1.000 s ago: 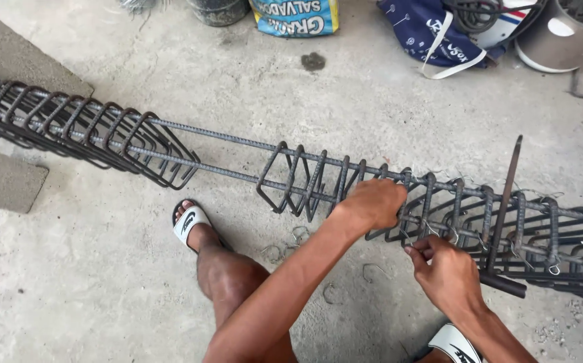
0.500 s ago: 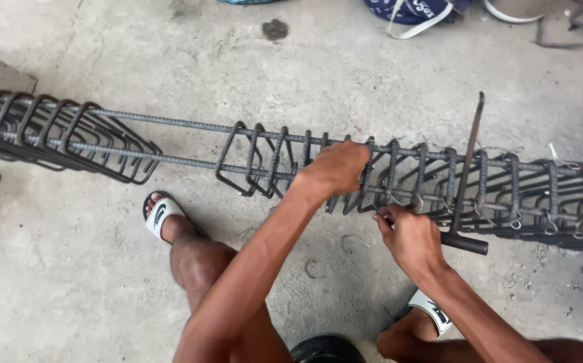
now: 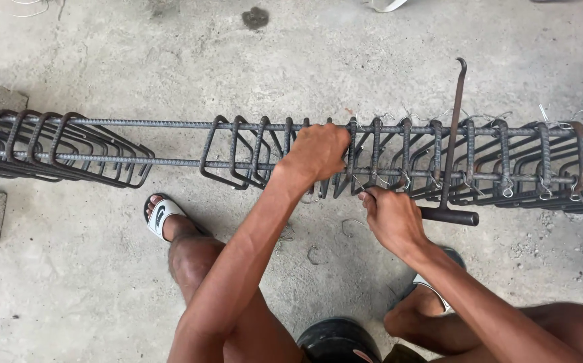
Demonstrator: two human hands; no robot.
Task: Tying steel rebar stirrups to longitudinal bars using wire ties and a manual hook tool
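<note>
Bare concrete floor (image 3: 103, 289), stained and gritty, person crouched over a long rebar cage (image 3: 399, 151) lying horizontally across it.

Left hand (image 3: 318, 153): fingers clenched over a stirrup at the cage's upper bar, apparently steadying it upright at its spacing. Right hand (image 3: 389, 218): fingers pinched on a thin tie wire (image 3: 365, 191) at the lower front bar, just below the left hand; likely held there to seat the wire round the crossing.

Outward: hooked tying tool (image 3: 451, 144) hangs by its hook on the cage, handle just right of the right hand, within easy reach. Stirrups to the right carry wire ties; those to the left are bunched and appear untied. Loose bent wires (image 3: 315, 254) lie on the floor under the cage. Sandalled foot (image 3: 160, 216) at left.
</note>
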